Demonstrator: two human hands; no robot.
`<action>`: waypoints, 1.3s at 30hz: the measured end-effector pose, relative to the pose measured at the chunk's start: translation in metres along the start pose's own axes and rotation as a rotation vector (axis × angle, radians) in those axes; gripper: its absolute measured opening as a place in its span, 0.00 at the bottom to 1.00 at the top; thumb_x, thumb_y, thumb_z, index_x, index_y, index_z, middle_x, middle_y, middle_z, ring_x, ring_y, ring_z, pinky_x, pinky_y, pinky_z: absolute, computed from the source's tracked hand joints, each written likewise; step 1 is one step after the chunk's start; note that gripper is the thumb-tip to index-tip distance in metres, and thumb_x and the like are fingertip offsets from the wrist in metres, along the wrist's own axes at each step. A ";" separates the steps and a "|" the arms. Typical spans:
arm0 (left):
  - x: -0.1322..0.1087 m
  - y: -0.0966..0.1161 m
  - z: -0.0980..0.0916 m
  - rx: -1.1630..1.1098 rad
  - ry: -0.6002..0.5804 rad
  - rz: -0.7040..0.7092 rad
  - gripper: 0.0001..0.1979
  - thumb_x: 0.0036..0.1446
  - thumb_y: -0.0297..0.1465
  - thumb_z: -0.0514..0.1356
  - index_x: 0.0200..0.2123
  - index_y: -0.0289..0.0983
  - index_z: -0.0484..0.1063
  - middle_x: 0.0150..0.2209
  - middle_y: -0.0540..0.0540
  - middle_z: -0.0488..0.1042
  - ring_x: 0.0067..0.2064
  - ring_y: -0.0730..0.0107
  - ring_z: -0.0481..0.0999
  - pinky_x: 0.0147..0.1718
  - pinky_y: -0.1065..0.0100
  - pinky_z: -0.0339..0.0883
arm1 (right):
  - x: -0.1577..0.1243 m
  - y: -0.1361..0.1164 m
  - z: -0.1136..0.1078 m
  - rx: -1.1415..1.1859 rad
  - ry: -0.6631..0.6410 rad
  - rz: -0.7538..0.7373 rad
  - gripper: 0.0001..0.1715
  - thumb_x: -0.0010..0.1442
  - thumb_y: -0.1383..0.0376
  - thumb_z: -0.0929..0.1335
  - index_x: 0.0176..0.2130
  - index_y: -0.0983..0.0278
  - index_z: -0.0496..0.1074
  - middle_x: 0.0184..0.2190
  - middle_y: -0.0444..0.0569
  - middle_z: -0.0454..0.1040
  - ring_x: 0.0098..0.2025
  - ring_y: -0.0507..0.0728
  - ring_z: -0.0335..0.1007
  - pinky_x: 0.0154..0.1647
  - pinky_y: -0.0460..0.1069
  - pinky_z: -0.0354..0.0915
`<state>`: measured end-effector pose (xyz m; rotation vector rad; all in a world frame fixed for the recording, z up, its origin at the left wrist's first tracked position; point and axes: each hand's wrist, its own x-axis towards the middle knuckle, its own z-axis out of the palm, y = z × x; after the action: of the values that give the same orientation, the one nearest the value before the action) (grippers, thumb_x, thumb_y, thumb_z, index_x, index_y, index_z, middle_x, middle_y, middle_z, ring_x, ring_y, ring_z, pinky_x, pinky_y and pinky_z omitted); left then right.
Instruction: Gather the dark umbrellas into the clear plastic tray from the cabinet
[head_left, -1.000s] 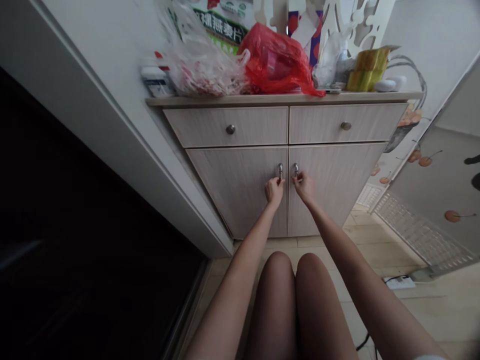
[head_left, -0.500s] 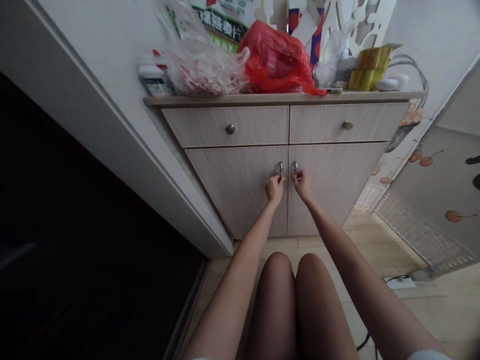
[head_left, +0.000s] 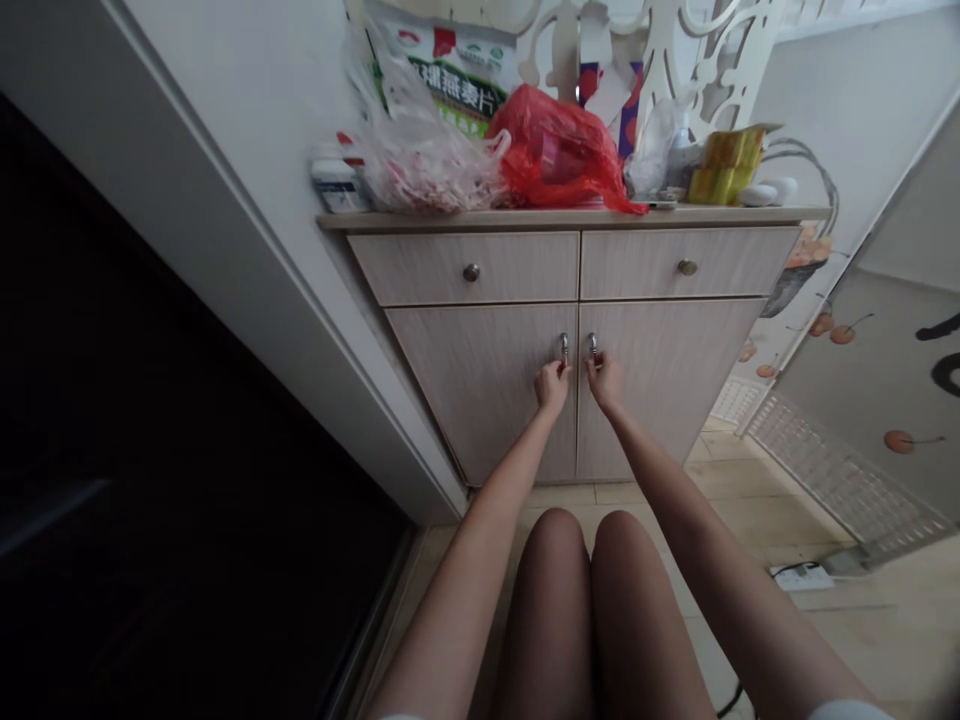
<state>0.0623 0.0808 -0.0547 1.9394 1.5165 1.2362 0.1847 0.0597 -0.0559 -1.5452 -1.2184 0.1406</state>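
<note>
A pale wood-grain cabinet has two lower doors, the left door (head_left: 480,390) and the right door (head_left: 660,380), both closed. My left hand (head_left: 553,384) is closed on the lower end of the left door's metal handle (head_left: 564,345). Just beside it, my right hand (head_left: 604,380) pinches the lower end of the right door's handle (head_left: 592,343). The fingertips partly hide both handles. Above are two closed drawers with round knobs, the left knob (head_left: 471,272) and the right knob (head_left: 687,267).
On the cabinet top stand a clear plastic bag (head_left: 435,165), a red bag (head_left: 559,150), yellow tape rolls (head_left: 724,168) and a white bottle (head_left: 340,187). A dark doorway is at the left. A power strip (head_left: 802,576) lies on the floor at the right.
The view has tilted up slightly, so the cabinet sits lower and more of its top shows. Both hands remain at the handles, and the doors are still closed.
</note>
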 end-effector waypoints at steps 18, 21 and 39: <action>-0.090 -0.007 -0.080 -0.436 -0.560 -0.368 0.31 0.56 0.38 0.67 0.60 0.31 0.67 0.20 0.56 0.64 0.17 0.80 0.58 0.18 0.76 0.51 | -0.044 0.003 -0.098 -0.053 -0.779 0.094 0.26 0.51 0.60 0.75 0.49 0.66 0.74 0.21 0.42 0.68 0.23 0.52 0.62 0.28 0.47 0.60; -0.104 -0.007 -0.112 -0.833 -0.857 -0.326 0.32 0.55 0.37 0.68 0.61 0.38 0.66 0.17 0.62 0.51 0.16 0.83 0.46 0.17 0.78 0.43 | -0.056 0.000 -0.139 0.318 -1.259 0.148 0.35 0.50 0.59 0.75 0.56 0.61 0.71 0.17 0.34 0.58 0.18 0.47 0.48 0.22 0.44 0.52; -0.118 0.004 -0.056 -1.390 -0.188 -0.287 0.20 0.68 0.32 0.50 0.60 0.47 0.66 0.20 0.59 0.43 0.17 0.79 0.38 0.16 0.78 0.41 | -0.087 0.017 -0.099 1.047 -0.511 0.290 0.42 0.60 0.54 0.63 0.70 0.53 0.49 0.17 0.31 0.37 0.18 0.50 0.29 0.20 0.45 0.39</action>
<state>0.0157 -0.0403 -0.0695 0.8174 0.4506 1.3235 0.2192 -0.0677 -0.0736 -0.7354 -1.0001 1.2184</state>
